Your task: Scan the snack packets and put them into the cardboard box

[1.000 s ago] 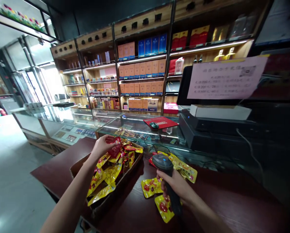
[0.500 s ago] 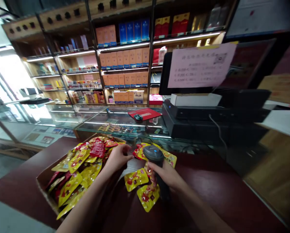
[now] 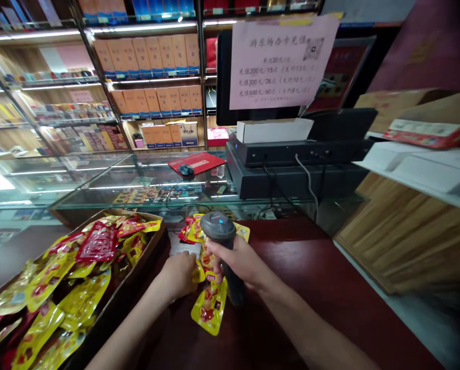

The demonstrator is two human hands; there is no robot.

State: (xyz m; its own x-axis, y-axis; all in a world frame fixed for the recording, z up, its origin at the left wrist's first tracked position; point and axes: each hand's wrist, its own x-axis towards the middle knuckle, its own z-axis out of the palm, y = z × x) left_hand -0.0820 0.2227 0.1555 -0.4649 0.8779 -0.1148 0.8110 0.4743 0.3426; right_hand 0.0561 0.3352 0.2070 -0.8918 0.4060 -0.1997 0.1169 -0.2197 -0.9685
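Note:
My right hand [image 3: 239, 259] is wrapped around the handle of a dark handheld barcode scanner [image 3: 219, 226], upright, with a small blue light on its head. My left hand [image 3: 181, 272] is closed, fingers curled down at the edge of a yellow snack packet [image 3: 199, 272] and covering most of it. Another yellow snack packet [image 3: 209, 308] lies on the brown table just below the scanner. Behind the scanner head are red and yellow packets [image 3: 191, 229], partly hidden. To the left, an open cardboard box [image 3: 147, 252] is heaped with yellow and red packets.
A glass display counter [image 3: 98, 190] runs behind the table, with a mouse [image 3: 185, 169] on a red mat [image 3: 210, 162]. At the back right stands a monitor [image 3: 224, 77] with a paper notice taped on, above dark box-shaped equipment [image 3: 291, 174] with cables. Wooden shelves hold boxed goods.
The view has turned right and moved closer. My left hand has come down from above the table onto a yellow packet beside the scanner. My right hand still grips the scanner.

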